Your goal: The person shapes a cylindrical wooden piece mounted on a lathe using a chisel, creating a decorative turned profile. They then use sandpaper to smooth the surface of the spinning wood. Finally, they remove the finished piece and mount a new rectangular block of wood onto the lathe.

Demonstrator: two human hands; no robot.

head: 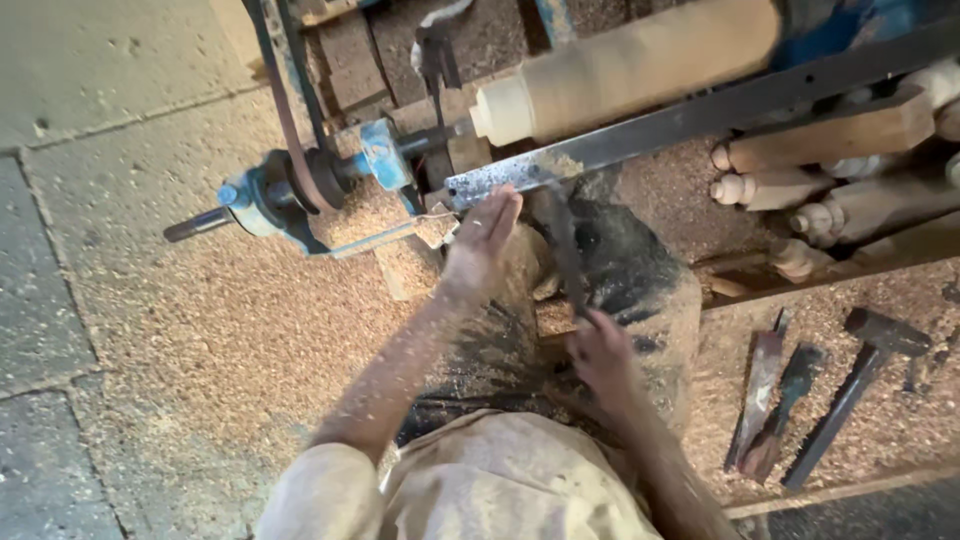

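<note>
the left hand [482, 238] is open, fingers straight and together, its fingertips touching the near end of the flat metal tool rest [640, 135]. the right hand [603, 355], nearer and to the right, is closed around the handle of a long dark chisel [562, 245] that slants up to the rest. beyond the rest, the pale wooden cylinder [620, 70] lies on the lathe, far from both hands. sawdust [200, 320] covers the floor to the left.

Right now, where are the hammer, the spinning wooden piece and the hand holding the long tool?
hammer [884, 333]: head view, on its dark head.
wooden piece [640, 65]: head view, middle of the pale cylinder.
right hand [603, 356]: head view, back of the hand.
</note>
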